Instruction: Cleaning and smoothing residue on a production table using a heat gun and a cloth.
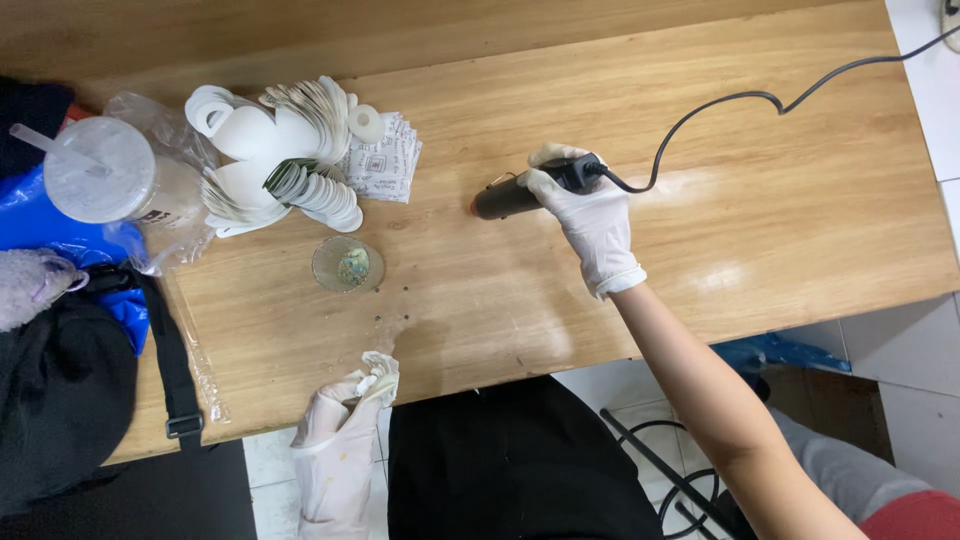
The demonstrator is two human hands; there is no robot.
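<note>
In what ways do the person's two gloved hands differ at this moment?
The right hand reaches far over the wooden table and grips a black corded tool; the left hand stays at the table's near edge and pinches only a small white scrap. The right hand's glove looks clean, while the left hand's glove shows yellowish stains. Both wear thin white gloves.

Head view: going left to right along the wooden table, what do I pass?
Lidded plastic cup with straw → heap of white round discs → small glass dish → left hand at the near edge → black corded tool gripped by the right hand → black cord.
</note>
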